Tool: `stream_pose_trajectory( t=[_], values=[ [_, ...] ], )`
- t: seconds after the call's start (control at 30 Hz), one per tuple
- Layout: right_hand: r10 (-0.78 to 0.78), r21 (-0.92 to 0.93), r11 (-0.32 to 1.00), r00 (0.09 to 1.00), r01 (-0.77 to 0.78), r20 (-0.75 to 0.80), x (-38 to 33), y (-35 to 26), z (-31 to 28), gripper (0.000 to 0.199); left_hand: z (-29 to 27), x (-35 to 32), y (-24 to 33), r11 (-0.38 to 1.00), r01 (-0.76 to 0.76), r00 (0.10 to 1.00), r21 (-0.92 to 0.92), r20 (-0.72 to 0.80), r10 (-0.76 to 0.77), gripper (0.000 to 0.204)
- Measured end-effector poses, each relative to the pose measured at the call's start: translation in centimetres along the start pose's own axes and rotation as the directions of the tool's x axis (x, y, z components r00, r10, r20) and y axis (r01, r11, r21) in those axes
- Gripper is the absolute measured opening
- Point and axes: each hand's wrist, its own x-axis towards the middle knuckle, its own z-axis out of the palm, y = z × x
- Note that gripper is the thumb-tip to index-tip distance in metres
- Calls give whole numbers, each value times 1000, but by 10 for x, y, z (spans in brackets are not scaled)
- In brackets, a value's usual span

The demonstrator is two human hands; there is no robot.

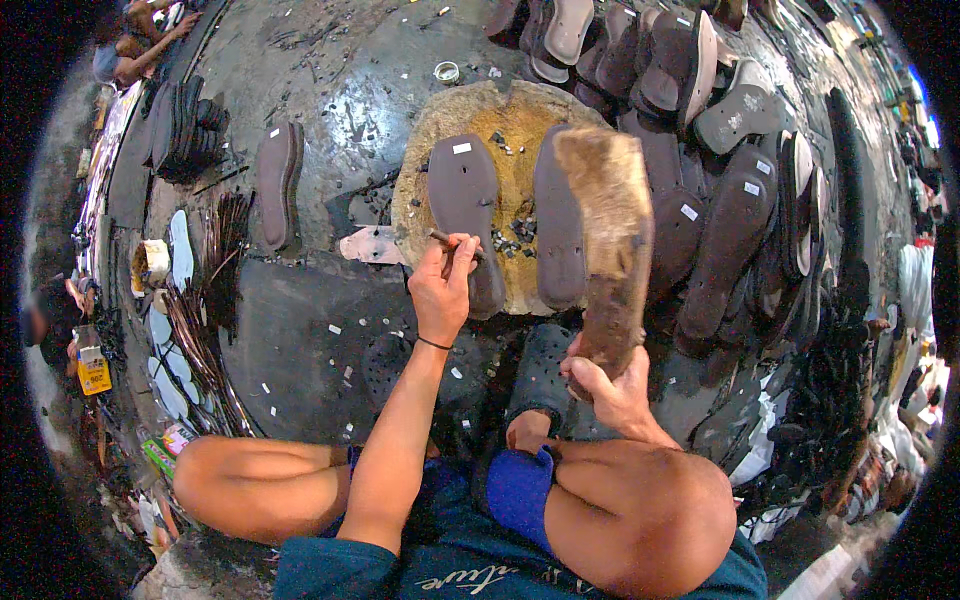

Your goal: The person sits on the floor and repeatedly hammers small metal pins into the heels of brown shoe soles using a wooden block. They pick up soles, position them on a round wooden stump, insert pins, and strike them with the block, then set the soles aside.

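Note:
My left hand is closed in a pinch on a short dark rod, which looks like a hole punch, over the lower half of a brown shoe sole. The handle of a worn wooden mallet is in the grip of my right hand. Its broad, frayed head is raised and partly covers a second brown sole. Both soles lie on a round wooden block, with small dark cut pieces scattered between them. Small holes show in the left sole.
Many brown soles are heaped to the right of the block. At the left lie a paired sole, a dark stack of soles and a bundle of thin strips. Another person's arm appears at the far upper left.

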Motion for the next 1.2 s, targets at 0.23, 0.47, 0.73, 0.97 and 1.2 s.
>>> stream_pose_trajectory(
  t=[0.23, 0.47, 0.73, 0.97, 1.2],
  values=[
    [-590, 470, 751, 790, 464, 164, 20, -88, -7, 39, 7, -10, 13, 903, -214, 972, 372, -15, 236, 16],
    [133, -155, 985, 894, -72, 428, 16, 19, -21, 57, -10, 2, -13, 785, -383, 924, 487, 189, 334, 18],
    [151, 89, 983, 983, -160, 102, 23, 25, -8, 49, -45, 12, 27, 952, 125, 980, -279, -116, -163, 26],
    [225, 14, 973, 962, -230, 152, 7, 31, 9, 50, -34, -2, -10, 971, 106, 989, -216, -82, -127, 23],
    [229, -71, 973, 963, -221, 142, 3, 19, 7, 50, -18, -8, 3, 999, 54, 988, -2, -142, -54, 22]
  ],
)
